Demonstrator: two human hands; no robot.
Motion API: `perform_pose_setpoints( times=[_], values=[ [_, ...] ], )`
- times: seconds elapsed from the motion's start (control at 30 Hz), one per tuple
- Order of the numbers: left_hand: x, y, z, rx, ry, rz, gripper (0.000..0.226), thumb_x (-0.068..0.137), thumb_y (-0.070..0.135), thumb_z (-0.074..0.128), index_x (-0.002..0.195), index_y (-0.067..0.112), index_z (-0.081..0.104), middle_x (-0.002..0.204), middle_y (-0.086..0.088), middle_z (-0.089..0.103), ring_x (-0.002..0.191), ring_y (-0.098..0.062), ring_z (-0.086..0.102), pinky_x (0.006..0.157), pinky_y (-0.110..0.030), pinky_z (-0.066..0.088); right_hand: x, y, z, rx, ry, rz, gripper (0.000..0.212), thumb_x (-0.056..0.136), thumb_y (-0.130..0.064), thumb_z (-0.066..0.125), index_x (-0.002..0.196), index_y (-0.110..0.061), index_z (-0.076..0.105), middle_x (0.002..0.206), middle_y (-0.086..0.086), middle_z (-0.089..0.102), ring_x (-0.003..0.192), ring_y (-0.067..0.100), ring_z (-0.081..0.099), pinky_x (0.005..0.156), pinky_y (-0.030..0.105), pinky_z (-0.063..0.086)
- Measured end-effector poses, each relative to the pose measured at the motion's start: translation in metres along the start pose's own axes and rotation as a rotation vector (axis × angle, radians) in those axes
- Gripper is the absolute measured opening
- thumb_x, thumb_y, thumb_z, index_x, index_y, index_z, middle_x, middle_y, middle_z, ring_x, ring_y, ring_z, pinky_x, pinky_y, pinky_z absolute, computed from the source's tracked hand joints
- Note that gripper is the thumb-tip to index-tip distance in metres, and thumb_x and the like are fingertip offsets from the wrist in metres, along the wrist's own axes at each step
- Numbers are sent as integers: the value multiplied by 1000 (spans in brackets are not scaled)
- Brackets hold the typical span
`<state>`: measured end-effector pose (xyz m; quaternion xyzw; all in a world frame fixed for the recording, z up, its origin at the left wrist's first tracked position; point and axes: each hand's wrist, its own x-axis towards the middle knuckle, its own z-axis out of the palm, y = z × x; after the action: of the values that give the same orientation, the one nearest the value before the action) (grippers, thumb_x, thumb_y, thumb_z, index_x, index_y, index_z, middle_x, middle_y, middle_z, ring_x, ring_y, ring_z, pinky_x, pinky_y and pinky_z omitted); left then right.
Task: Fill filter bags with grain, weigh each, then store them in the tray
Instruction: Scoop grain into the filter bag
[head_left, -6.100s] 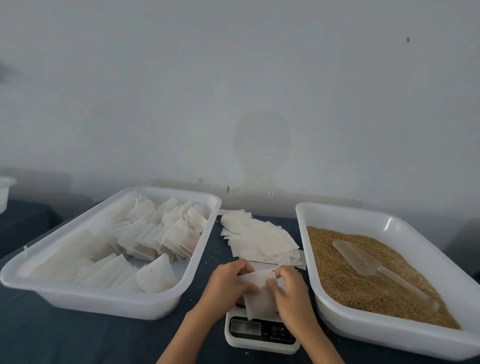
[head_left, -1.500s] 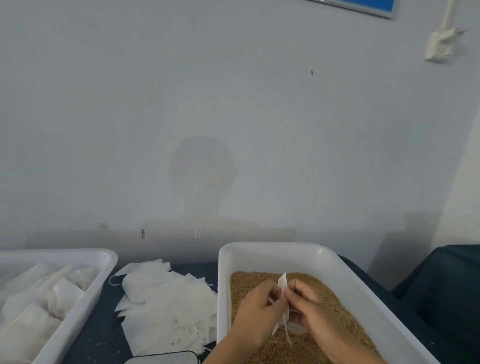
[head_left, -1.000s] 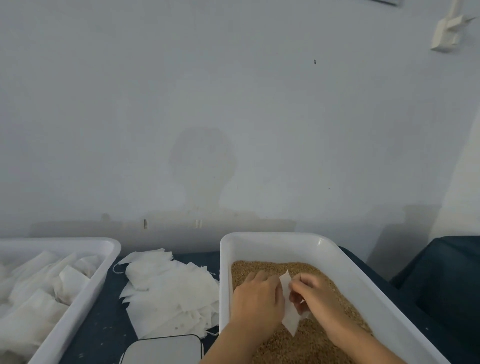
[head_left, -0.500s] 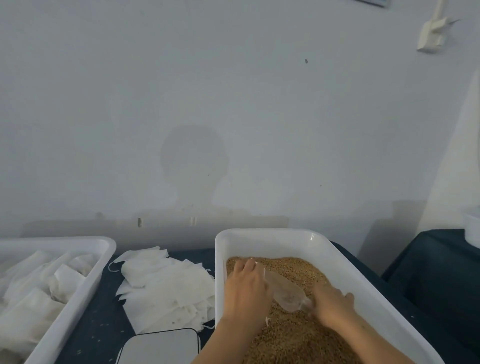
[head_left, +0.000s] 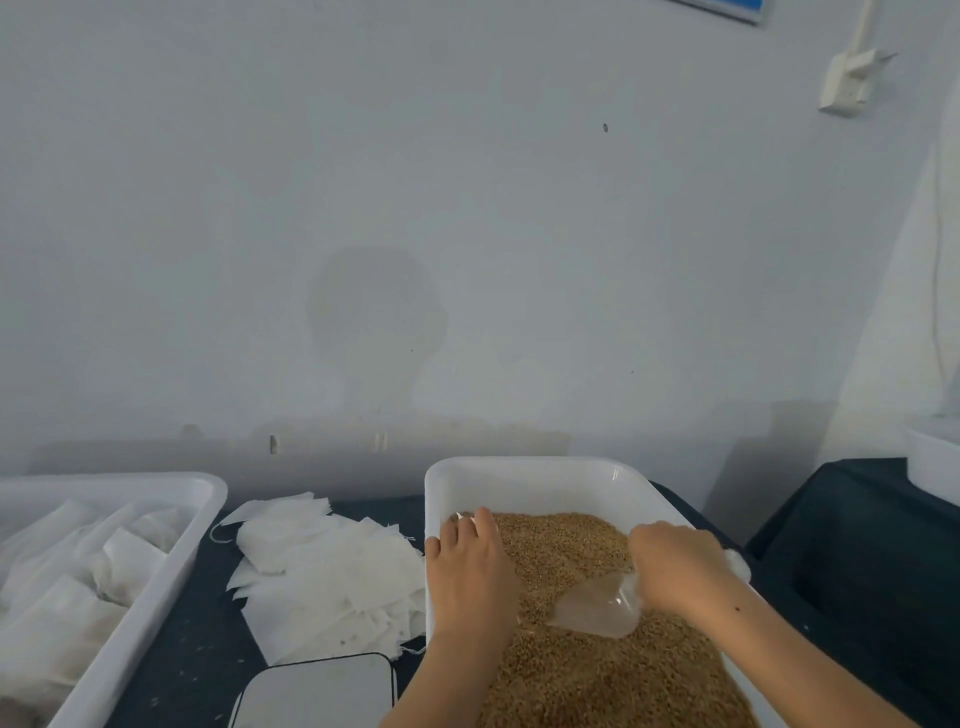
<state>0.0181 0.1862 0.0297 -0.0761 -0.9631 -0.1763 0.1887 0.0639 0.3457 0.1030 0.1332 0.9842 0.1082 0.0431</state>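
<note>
The right hand (head_left: 675, 569) grips the clear scoop (head_left: 597, 608) in the grain (head_left: 597, 670). The left hand (head_left: 470, 571) lies on the grain, fingers curled; a filter bag under it cannot be told.

Grain tub (head_left: 540, 480): white plastic, smooth, slight gloss, highlight on inner wall at 1 o'clock. Grain (head_left: 597, 670): tan, granular, matt, rough surface. Scoop (head_left: 597, 608): clear plastic, translucent, glossy, held by the right hand (head_left: 675, 566). Tray (head_left: 171, 535) at 9 o'clock: same white smooth plastic. Filled bags (head_left: 78, 577) inside it: white fibrous paper-like material, matt. Loose bags (head_left: 332, 571) between the two containers: same white matt sheet, thin, some speckled. Scale (head_left: 317, 691) at 6 o'clock: smooth pale platform with dark rim, material cannot be told. Worktop (head_left: 197, 654) covering: dark blue cloth, matt. Wall (head_left: 467, 208): painted, matt, stained.
</note>
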Motion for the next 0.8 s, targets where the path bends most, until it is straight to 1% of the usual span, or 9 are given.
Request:
perform_pose_setpoints(
  times=[0.1,0.17,0.3,0.4,0.47,0.5,0.6,0.7,0.8],
  values=[
    [-1,-1,1,20,-53,17,36,93,13,34,129,13,36,124,-4,50,118,-24,42,96,-33,32,14,-15,17,77,21,-83,25,90,-17,53,67,-17,43,66,-7,43,58,8,45,54,19,37],
    [-1,-2,0,7,-67,40,35,91,9,38,126,15,38,125,-4,48,117,-24,41,96,-32,32,26,-24,30,183,38,-110,17,92,-25,53,78,-16,52,74,-6,51,68,9,54,64,21,45],
    [-1,-4,-1,-25,-69,56,40,91,5,41,129,15,37,131,-4,44,119,-23,39,98,-31,32,39,-41,52,333,43,-185,17,96,-32,49,100,-16,55,76,-11,49,61,-1,44,50,13,33],
    [-2,-4,-2,-46,-62,66,39,91,5,41,128,17,39,132,-3,42,119,-22,38,97,-30,33,44,-45,59,403,42,-186,15,95,-27,50,108,-18,53,93,-8,57,74,4,50,67,15,47],
    [-2,-4,-3,-58,-58,73,41,89,2,42,127,17,39,132,-3,41,119,-22,37,97,-30,34,45,-44,61,450,34,-185,7,95,-30,50,90,-25,48,85,-13,53,67,-2,46,67,14,48],
    [-2,-5,-3,-67,-58,77,42,88,1,42,126,17,39,131,-3,41,119,-21,37,96,-29,34,44,-43,61,475,32,-177,17,95,-33,50,80,-27,43,79,-15,49,63,-4,43,61,13,46],
    [-2,-6,-3,-108,-49,94,39,88,1,44,122,19,43,128,-2,41,117,-21,37,94,-28,34,44,-30,57,558,53,-168,22,93,-39,50,76,-27,43,75,-14,52,61,-7,46,48,11,36],
    [-2,-6,-3,-145,-51,132,36,89,-1,44,118,20,48,124,-2,42,114,-20,38,92,-26,34,41,-6,40,554,96,-142,17,91,-29,55,79,-25,46,78,-14,57,67,-8,50,53,11,42],
    [0,-5,-1,-153,-96,182,30,89,-2,45,112,16,54,120,-3,45,111,-20,42,90,-25,35,31,25,13,503,98,-136,18,86,-28,64,77,-25,48,83,-9,62,74,5,59,65,20,48]
  ],
)
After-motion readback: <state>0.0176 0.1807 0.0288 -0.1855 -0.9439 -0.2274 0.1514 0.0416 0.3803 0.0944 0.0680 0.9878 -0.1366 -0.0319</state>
